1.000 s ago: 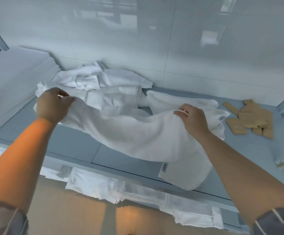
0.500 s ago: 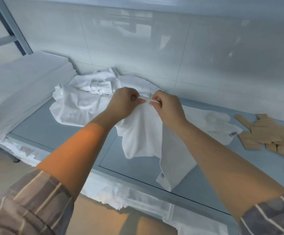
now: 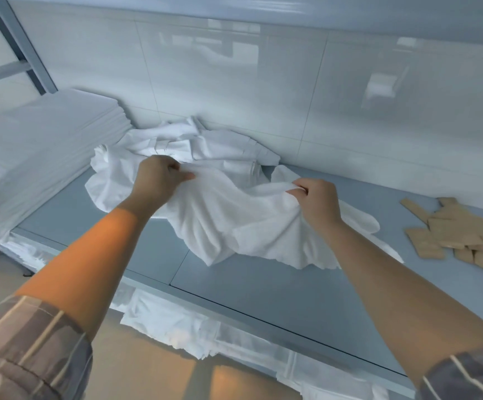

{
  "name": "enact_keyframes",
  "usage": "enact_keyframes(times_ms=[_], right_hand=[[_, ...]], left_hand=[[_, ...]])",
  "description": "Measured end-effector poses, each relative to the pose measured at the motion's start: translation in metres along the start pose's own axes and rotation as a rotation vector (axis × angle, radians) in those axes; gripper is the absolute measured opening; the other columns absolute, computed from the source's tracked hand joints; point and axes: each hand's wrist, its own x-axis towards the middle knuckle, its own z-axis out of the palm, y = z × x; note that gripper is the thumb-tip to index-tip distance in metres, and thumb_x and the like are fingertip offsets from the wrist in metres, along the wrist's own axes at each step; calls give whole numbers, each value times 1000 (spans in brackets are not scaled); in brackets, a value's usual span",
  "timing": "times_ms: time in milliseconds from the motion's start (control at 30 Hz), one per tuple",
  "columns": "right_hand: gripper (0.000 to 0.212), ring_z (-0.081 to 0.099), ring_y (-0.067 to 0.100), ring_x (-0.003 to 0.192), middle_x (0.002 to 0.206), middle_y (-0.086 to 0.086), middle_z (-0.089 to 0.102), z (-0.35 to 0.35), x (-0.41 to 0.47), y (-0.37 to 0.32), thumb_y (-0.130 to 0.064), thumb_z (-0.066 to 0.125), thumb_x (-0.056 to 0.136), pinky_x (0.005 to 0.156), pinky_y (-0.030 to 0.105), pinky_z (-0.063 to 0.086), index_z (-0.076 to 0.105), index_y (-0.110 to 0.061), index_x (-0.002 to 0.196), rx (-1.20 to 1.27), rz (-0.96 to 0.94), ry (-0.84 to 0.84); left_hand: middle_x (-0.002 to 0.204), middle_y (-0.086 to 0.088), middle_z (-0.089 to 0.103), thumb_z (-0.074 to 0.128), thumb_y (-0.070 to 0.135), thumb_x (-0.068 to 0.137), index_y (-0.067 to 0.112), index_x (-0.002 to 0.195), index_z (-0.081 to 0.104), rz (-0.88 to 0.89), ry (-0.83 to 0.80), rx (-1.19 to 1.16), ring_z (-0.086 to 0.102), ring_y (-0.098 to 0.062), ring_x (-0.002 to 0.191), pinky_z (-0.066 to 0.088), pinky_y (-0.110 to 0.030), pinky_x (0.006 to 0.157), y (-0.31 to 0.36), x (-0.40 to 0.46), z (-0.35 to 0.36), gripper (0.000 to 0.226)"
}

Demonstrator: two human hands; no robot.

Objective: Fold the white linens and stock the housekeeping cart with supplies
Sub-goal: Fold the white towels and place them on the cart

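Observation:
A white towel [image 3: 243,223] lies bunched on the grey-blue shelf top [image 3: 263,287], its top edge lifted. My left hand [image 3: 159,177] pinches that edge on the left side. My right hand [image 3: 315,203] grips the same edge further right, fingers curled round the cloth. Behind the towel a heap of crumpled white linens [image 3: 205,142] rests against the tiled wall.
A tall stack of folded white linens [image 3: 38,151] fills the left end of the shelf. Several tan paper packets [image 3: 453,232] lie at the right. More white cloth [image 3: 194,330] hangs from the level below the front edge. A grey metal frame [image 3: 18,44] stands at upper left.
Half a second ago my hands met at the middle, holding the towel's edge together. They have now drawn apart, left hand going left and right hand going right, spreading the towel.

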Motion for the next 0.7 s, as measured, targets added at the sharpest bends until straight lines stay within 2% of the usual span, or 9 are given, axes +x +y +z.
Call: enact_keyframes(times_ms=[67, 133, 200, 267, 333, 433, 500, 567, 700], right_hand=[[14, 62, 24, 79, 84, 13, 72, 1, 8, -22, -13, 63, 87, 72, 34, 42, 71, -1, 88, 76, -102, -17], [12, 61, 21, 73, 78, 9, 71, 1, 16, -47, -14, 63, 85, 68, 31, 41, 72, -5, 84, 109, -216, -104], [10, 54, 12, 65, 70, 3, 67, 1, 22, -65, -17, 66, 82, 64, 29, 39, 72, -11, 79, 100, -296, -198], [7, 47, 9, 59, 64, 2, 62, 0, 26, -72, -18, 67, 78, 60, 30, 38, 70, -13, 74, 109, -325, -200], [6, 49, 11, 60, 65, 1, 62, -4, 25, -67, -18, 70, 77, 59, 30, 40, 67, -14, 74, 151, -297, -145], [9, 50, 5, 58, 63, -11, 56, -8, 18, -51, -20, 71, 81, 59, 22, 41, 64, -15, 78, 149, -266, -81], [8, 49, 5, 59, 63, -13, 55, -7, 11, -41, -18, 69, 83, 61, 24, 41, 64, -12, 82, 93, -228, -58], [8, 50, 14, 62, 65, -4, 56, -5, 5, -31, -16, 66, 85, 62, 28, 40, 63, -10, 80, 25, -171, -62], [21, 50, 23, 64, 64, 8, 57, -6, -7, -5, -14, 58, 88, 60, 35, 38, 57, -4, 69, -128, -21, -153]], left_hand=[[89, -3, 63, 82, 36, 70, 6, 102, 70, 65, -60, -35, 55, -19, 86, 35, -22, 75, 10, -9, 8, 46], [100, 0, 64, 83, 48, 63, 13, 112, 67, 188, -126, -89, 55, -12, 93, 33, -17, 78, 33, -19, 18, 62], [85, 6, 57, 78, 59, 57, 22, 93, 62, 347, -218, -136, 46, -2, 77, 32, -17, 69, 60, -26, 29, 54], [64, 10, 50, 80, 51, 61, 13, 75, 60, 415, -242, -161, 41, 1, 59, 33, -13, 58, 78, -29, 38, 45], [48, 12, 33, 81, 37, 70, 12, 59, 55, 372, -213, -208, 35, -3, 47, 29, -15, 48, 83, -26, 43, 38], [43, 8, 21, 76, 33, 79, 18, 50, 32, 376, -204, -246, 23, -9, 45, 21, -20, 44, 83, -23, 40, 55], [48, 8, 20, 73, 32, 83, 7, 52, 39, 371, -179, -254, 24, -9, 46, 20, -22, 46, 82, -21, 38, 52], [53, 0, 26, 70, 32, 85, -6, 60, 47, 337, -152, -246, 25, -8, 49, 25, -20, 47, 81, -18, 35, 51], [56, -4, 36, 66, 37, 86, 2, 59, 53, 199, -65, -294, 30, -10, 51, 25, -17, 44, 71, -6, 22, 46]])
